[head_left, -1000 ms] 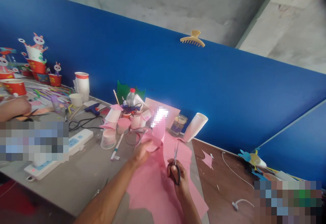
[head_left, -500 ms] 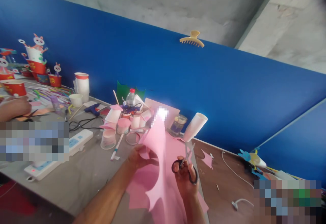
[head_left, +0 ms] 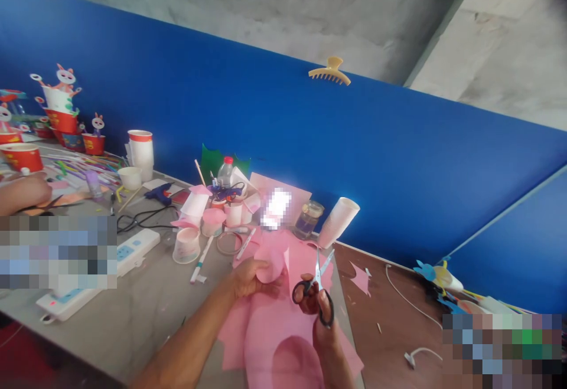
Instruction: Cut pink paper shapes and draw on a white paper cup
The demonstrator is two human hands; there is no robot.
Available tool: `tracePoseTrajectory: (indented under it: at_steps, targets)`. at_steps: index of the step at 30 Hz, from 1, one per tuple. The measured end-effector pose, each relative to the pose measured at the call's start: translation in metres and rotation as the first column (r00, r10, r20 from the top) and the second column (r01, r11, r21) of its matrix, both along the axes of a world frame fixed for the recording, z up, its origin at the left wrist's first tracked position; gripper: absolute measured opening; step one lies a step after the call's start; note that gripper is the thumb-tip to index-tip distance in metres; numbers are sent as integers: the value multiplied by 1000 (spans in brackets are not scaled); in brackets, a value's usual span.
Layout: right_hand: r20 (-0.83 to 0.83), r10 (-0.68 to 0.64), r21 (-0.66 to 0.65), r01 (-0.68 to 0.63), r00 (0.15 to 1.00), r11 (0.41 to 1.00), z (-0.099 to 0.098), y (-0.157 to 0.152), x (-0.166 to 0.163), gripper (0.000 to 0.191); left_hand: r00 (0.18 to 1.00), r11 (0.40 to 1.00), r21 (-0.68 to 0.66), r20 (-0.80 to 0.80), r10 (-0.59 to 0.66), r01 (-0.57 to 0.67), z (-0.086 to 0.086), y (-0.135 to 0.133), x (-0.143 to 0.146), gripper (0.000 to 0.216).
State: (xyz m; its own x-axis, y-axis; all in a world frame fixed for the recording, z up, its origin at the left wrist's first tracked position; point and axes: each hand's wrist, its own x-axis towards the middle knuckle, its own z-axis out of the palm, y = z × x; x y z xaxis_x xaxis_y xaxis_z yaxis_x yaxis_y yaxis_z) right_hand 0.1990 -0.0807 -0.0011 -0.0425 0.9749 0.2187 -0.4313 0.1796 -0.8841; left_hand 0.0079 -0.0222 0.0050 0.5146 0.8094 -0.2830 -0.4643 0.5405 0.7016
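Observation:
My left hand pinches a rounded piece of pink paper between thumb and fingers. Beneath it, larger pink paper sheets with curved cut edges lie over the table, and a dark round shadow or cut-out shows low on them. In my right hand is a pair of scissors, its black handles around my fingers. The blades point up and stand apart, with no paper between them. They are to the right of the pink piece and do not touch it.
Paper cups with pink tops, a marker, a tape roll and a glass jar stand or lie behind. A white power strip is at left, near a glue gun and another person's hand.
The pink paper that stood raised has come down and lies flatter, the left hand now on its rounded part. The scissors remain in the right hand, shifted slightly left.

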Motion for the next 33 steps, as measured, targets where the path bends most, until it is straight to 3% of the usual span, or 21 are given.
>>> tracePoseTrajectory:
  at_steps: [4, 8, 11, 15, 18, 20, 24, 27, 30, 33]
  targets:
    - [133, 51, 10, -53, 990, 999, -1, -1, -3, 44, 999, 989, 138, 7, -46, 44, 6, -8, 3, 20]
    - [276, 99, 7, -105, 956, 994, 1, 1, -4, 48, 995, 983, 181, 95, -1, -17, 7, -11, 2, 29]
    - [278, 125, -17, -125, 953, 992, 0, 3, -5, 51, 986, 979, 190, 159, 46, -77, 4, -11, 5, 32]
    - [251, 107, -41, -100, 962, 994, -6, 6, -10, 56, 976, 942, 299, 193, 96, -152, 0, -15, 20, 31]
    - [241, 92, -56, -81, 966, 995, -6, 6, -16, 55, 997, 903, 422, 43, 64, -77, 0, -20, 34, 31]
    - [241, 106, -52, -96, 965, 994, -6, 5, -19, 54, 987, 899, 433, -105, 119, -63, 0, -21, 40, 34]
    - [168, 72, -20, -70, 983, 997, -10, 4, -19, 52, 871, 894, 366, -310, 381, -260, -4, -14, 38, 37]
    - [103, 39, -27, -36, 994, 999, -15, 4, -17, 51, 793, 851, 381, -355, 495, -360, -10, -7, 31, 35]
    - [97, 52, -74, -45, 994, 996, -18, 6, -17, 47, 786, 844, 369, -345, 514, -390, -14, -2, 27, 35]
    - [66, -58, -115, 65, 996, 991, -15, 12, -14, 43, 794, 839, 315, -295, 531, -444, -16, 0, 26, 32]
